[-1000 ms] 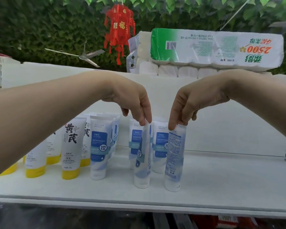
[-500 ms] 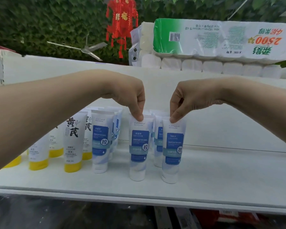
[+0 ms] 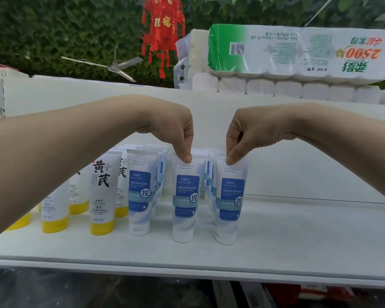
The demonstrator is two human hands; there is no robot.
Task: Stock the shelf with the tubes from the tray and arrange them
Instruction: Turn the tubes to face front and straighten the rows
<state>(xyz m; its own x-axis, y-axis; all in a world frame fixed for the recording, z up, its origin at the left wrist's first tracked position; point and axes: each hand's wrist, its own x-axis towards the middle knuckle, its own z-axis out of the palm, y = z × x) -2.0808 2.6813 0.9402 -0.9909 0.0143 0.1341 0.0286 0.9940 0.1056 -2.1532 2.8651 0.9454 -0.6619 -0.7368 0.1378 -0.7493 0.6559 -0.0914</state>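
Both hands hang wrist-down over the front of the shelf (image 3: 298, 241), each pinching the crimped top edge of a blue-labelled tube between thumb and forefinger: the left hand (image 3: 176, 134) holds the middle tube (image 3: 186, 201), the right hand (image 3: 247, 134) the end tube (image 3: 230, 201). Both tubes stand upright on their caps, long axis vertical, labels facing out, directly beneath the fingers that hold them. Any nudge therefore acts from the top, down the tube's length. They stand near each other but apart, with more blue tubes (image 3: 210, 174) lined up behind them and a third front tube (image 3: 141, 192) to their left, beside the yellow-capped tubes (image 3: 101, 192). The caps seem to rest on the shelf board (contact is hard to confirm from this angle). I judge the step to be squaring these two into the row. Letting go calls for a gentle release, since a tall tube on a small cap tips easily. The tray is not in view.
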